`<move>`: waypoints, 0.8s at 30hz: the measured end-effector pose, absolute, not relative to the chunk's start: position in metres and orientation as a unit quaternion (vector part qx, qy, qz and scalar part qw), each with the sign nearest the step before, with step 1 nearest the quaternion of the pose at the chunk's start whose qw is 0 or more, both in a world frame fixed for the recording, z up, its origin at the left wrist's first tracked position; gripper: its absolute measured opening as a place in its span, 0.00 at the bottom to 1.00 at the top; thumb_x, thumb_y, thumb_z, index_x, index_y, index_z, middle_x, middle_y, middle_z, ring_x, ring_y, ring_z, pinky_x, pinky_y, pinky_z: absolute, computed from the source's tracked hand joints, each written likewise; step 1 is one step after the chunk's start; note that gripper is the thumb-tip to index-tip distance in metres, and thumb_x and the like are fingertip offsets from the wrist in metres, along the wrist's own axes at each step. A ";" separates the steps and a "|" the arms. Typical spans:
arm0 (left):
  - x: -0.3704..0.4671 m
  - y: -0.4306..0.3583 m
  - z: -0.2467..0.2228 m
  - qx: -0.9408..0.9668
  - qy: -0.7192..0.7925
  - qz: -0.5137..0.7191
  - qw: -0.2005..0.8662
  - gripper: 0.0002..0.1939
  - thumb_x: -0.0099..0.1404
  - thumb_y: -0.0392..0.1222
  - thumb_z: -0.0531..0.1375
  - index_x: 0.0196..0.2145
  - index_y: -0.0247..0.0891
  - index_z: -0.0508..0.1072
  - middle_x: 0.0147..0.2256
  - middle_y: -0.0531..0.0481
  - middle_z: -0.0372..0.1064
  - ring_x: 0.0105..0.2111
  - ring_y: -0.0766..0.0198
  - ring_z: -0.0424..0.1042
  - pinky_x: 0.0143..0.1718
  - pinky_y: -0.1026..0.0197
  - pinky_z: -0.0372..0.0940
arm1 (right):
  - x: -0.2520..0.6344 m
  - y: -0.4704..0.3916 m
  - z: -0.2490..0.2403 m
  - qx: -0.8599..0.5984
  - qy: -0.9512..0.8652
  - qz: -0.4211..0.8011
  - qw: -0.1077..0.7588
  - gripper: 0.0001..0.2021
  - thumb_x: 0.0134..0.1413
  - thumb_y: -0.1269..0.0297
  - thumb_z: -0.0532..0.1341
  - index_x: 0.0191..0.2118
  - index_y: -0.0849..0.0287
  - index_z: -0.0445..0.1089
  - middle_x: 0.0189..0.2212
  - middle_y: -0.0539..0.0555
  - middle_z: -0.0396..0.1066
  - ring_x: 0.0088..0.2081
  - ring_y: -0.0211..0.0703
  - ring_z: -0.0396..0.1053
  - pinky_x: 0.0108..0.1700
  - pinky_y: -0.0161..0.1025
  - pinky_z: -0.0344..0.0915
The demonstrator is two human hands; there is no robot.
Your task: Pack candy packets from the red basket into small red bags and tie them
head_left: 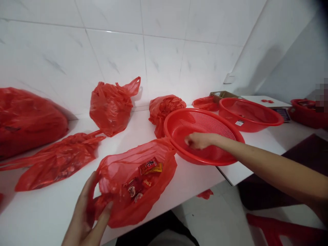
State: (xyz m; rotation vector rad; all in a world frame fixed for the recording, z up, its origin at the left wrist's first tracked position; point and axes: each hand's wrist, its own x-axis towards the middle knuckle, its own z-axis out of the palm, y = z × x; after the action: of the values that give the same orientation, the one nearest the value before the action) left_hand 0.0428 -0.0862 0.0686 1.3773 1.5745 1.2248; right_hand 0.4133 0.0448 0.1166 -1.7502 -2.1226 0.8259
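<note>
My left hand (89, 215) is at the lower left, its thumb and fingers closed on the near left edge of an open red plastic bag (115, 164). Small wrapped packets (147, 166), red, dark red and yellow, lie inside the bag. Just right of the bag is a round red perforated basket (205, 118). My right hand (198, 140) reaches into it from the right, fingers curled down; what they hold, if anything, is hidden.
Knotted red bags (111, 107) stand along the tiled wall and at the left. A second red basket (251, 114), a cardboard box (222, 95) and another filled basket (307, 114) are at the right. A red stool (284, 227) is below. Part of a person shows at the right edge.
</note>
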 end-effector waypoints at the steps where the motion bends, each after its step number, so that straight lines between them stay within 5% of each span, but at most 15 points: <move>1: 0.040 -0.085 0.067 0.523 0.612 0.472 0.359 0.36 0.61 0.56 0.60 0.64 0.64 0.51 0.67 0.60 0.46 0.63 0.46 0.53 0.65 0.38 0.45 | 0.408 0.044 0.130 -0.594 -0.739 0.294 0.123 0.04 0.45 0.74 0.62 0.26 0.59 0.66 0.20 0.47 0.65 0.21 0.32 0.64 0.26 0.32 0.60; 7: 0.032 -0.077 0.064 0.507 0.616 0.488 0.353 0.39 0.56 0.58 0.63 0.63 0.61 0.55 0.57 0.51 0.61 0.52 0.48 0.66 0.57 0.39 0.60 | 0.331 0.006 0.171 -0.456 -0.767 0.331 0.307 0.07 0.58 0.60 0.59 0.38 0.56 0.64 0.37 0.50 0.70 0.30 0.34 0.69 0.32 0.33 0.68; 11: 0.034 -0.077 0.065 0.526 0.601 0.496 0.339 0.39 0.55 0.57 0.64 0.62 0.57 0.58 0.45 0.52 0.67 0.45 0.56 0.68 0.49 0.54 0.67 | 0.304 -0.008 0.163 -0.394 -0.857 0.194 0.269 0.14 0.61 0.58 0.58 0.50 0.56 0.66 0.47 0.56 0.66 0.44 0.41 0.68 0.46 0.39 0.68; 14: 0.026 -0.081 0.061 0.529 0.599 0.499 0.334 0.37 0.56 0.56 0.64 0.62 0.56 0.59 0.42 0.53 0.68 0.43 0.59 0.69 0.46 0.59 0.68 | 0.328 -0.008 0.157 -0.460 -0.855 0.069 0.230 0.14 0.62 0.56 0.57 0.50 0.55 0.68 0.50 0.58 0.66 0.48 0.46 0.67 0.49 0.44 0.67; 18: 0.013 -0.084 0.052 0.513 0.623 0.491 0.328 0.36 0.57 0.56 0.63 0.62 0.55 0.59 0.42 0.52 0.67 0.45 0.56 0.69 0.48 0.54 0.68 | 0.370 -0.033 0.128 -0.617 -0.781 0.029 0.094 0.27 0.58 0.45 0.56 0.56 0.59 0.66 0.44 0.64 0.72 0.43 0.57 0.72 0.42 0.52 0.70; 20: 0.010 -0.084 0.049 0.510 0.629 0.490 0.323 0.36 0.58 0.55 0.63 0.63 0.54 0.58 0.42 0.51 0.67 0.46 0.54 0.69 0.52 0.49 0.66 | 0.374 -0.059 0.101 -0.645 -0.762 0.020 0.054 0.27 0.61 0.50 0.54 0.59 0.63 0.64 0.44 0.67 0.73 0.41 0.60 0.73 0.39 0.55 0.71; 24: 0.015 -0.081 0.053 0.494 0.640 0.490 0.325 0.36 0.59 0.56 0.62 0.63 0.56 0.57 0.42 0.51 0.66 0.46 0.50 0.69 0.59 0.38 0.58 | 0.351 -0.107 0.057 -0.628 -0.773 0.002 0.093 0.23 0.62 0.62 0.50 0.62 0.49 0.61 0.53 0.59 0.70 0.46 0.57 0.73 0.40 0.53 0.74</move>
State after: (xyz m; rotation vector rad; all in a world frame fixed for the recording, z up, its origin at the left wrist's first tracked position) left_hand 0.0146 -0.0806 0.0526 1.2939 1.6786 1.2850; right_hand 0.3513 -0.1069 0.0570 -1.8646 -2.2938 0.0050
